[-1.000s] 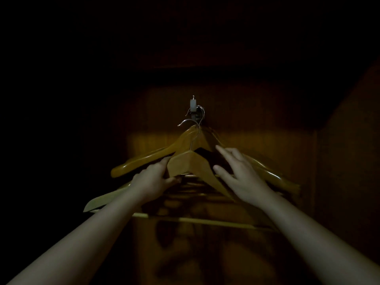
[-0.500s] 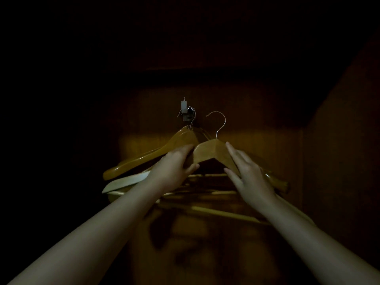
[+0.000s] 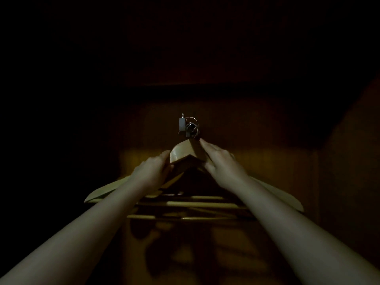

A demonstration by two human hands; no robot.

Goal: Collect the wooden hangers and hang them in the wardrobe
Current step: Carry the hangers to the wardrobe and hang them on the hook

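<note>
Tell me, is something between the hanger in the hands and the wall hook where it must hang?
Nothing visible blocks it. Both the left hand and right hand hold the hanger just below the hook. The hook already carries other wire loops, so it is crowded. In this dim light I cannot tell whether this hanger's loop is on.

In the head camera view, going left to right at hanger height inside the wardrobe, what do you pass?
Pale left tip of the hangers → left hand → peak of the front wooden hanger → right hand → pale right hanger tip → wardrobe side wall.
</note>
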